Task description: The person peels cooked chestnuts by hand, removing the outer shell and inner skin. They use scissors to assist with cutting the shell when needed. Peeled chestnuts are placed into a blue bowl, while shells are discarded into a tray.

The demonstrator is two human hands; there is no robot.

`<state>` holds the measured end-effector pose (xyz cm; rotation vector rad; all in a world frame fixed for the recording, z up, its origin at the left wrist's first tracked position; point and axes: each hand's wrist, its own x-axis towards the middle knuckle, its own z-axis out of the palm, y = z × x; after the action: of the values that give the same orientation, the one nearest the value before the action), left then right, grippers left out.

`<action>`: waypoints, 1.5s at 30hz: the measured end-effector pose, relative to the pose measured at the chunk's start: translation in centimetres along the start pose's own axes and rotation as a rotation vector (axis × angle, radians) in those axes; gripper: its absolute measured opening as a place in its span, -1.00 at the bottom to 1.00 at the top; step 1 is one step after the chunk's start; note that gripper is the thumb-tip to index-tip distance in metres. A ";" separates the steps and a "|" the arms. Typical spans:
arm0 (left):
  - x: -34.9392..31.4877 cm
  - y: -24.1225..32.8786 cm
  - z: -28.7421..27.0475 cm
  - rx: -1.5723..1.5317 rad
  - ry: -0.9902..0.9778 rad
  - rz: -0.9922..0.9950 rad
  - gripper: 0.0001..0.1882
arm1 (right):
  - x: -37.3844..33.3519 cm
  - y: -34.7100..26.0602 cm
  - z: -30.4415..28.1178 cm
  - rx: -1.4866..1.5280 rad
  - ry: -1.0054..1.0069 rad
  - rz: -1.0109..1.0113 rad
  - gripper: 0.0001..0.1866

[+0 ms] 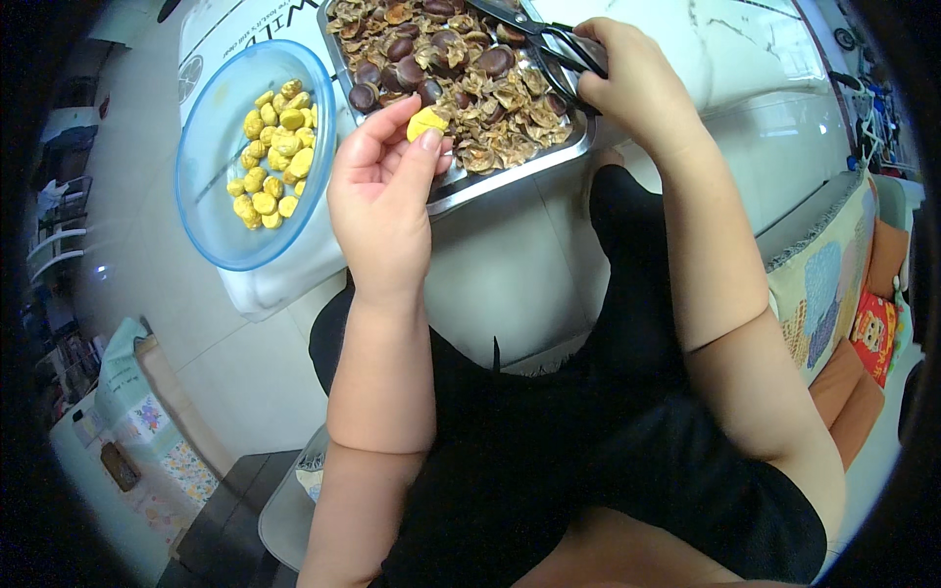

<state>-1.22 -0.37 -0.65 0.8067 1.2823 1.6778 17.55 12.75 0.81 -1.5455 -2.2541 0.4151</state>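
Note:
Between the thumb and fingers of my left hand [387, 181] is a peeled yellow chestnut [425, 123], held over the near left edge of a metal tray [520, 174]. My right hand [637, 83] grips the black handles of a pair of scissors [559, 44] above the tray's right side; their blades point to the far left. In the tray lie brown chestnuts [410, 71] in their shells, mixed with many loose shell pieces [505, 142]. To the left, a clear blue-rimmed bowl [201, 220] holds several peeled yellow chestnuts [284, 142].
Bowl and tray rest on a white table [250, 294] with dark lettering on its cover. At the right stands a sofa with a patterned cover [818, 284], brown cushions [848, 392] and a red package [872, 333]. A cloth-covered surface [147, 441] is at the lower left.

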 end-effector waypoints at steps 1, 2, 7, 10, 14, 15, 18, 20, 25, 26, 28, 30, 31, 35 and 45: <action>0.1 0.0 0.3 -0.016 -0.006 -0.005 -0.72 | 0.3 1.2 0.2 -0.017 0.027 -0.044 -0.57; 0.0 0.0 0.3 -0.023 -0.003 -0.009 -0.72 | 0.5 2.1 0.7 -0.025 0.050 -0.094 -0.54; -0.1 0.3 0.0 -0.009 -0.017 -0.005 -0.71 | 1.3 2.6 1.1 -0.164 0.006 -0.079 -0.56; -0.1 0.1 -0.1 -0.033 0.000 -0.021 -0.73 | 0.9 2.3 1.1 -0.098 0.043 -0.108 -0.52; 0.0 0.2 -0.1 -0.066 0.017 -0.042 -0.75 | 1.1 2.1 1.0 0.139 -0.072 -0.036 -0.44; 0.0 0.2 -0.1 -0.073 0.021 -0.044 -0.75 | 1.1 2.1 1.1 0.168 -0.063 -0.018 -0.42; 0.1 0.4 0.0 -0.103 0.037 -0.067 -0.74 | 0.9 1.8 1.2 0.268 -0.032 0.005 -0.46; 0.2 0.4 0.0 -0.131 0.053 -0.093 -0.74 | 0.4 1.2 0.3 0.389 -0.055 0.037 -0.44; 0.0 1.5 -0.1 -0.267 0.073 -0.106 -0.74 | -2.6 -1.2 -1.2 0.792 -0.282 -0.092 -0.45; -0.1 1.8 -0.2 -0.284 0.077 -0.102 -0.74 | -3.1 -1.6 -1.4 0.774 -0.298 -0.135 -0.45; -0.2 1.9 -0.5 -0.276 0.092 -0.068 -0.74 | -3.9 -2.5 -2.0 0.750 -0.360 -0.151 -0.43; -0.4 2.0 -0.9 -0.265 0.113 -0.040 -0.75 | -4.5 -2.2 -1.4 0.674 -0.234 -0.271 -0.39; -0.5 2.1 -0.9 -0.264 0.121 -0.030 -0.75 | -4.8 -1.9 -1.3 0.631 -0.169 -0.325 -0.36; -0.4 2.1 -0.9 -0.302 0.086 0.000 -0.76 | -4.9 -2.8 -2.7 0.376 -0.165 -0.416 -0.30; -0.1 1.7 -0.5 -0.323 0.055 -0.015 -0.78 | -4.5 -2.3 -2.7 0.286 -0.167 -0.394 -0.31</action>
<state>-2.06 -0.84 0.84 0.5598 1.0137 1.8447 18.33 7.77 3.57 -0.9292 -2.4212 0.7324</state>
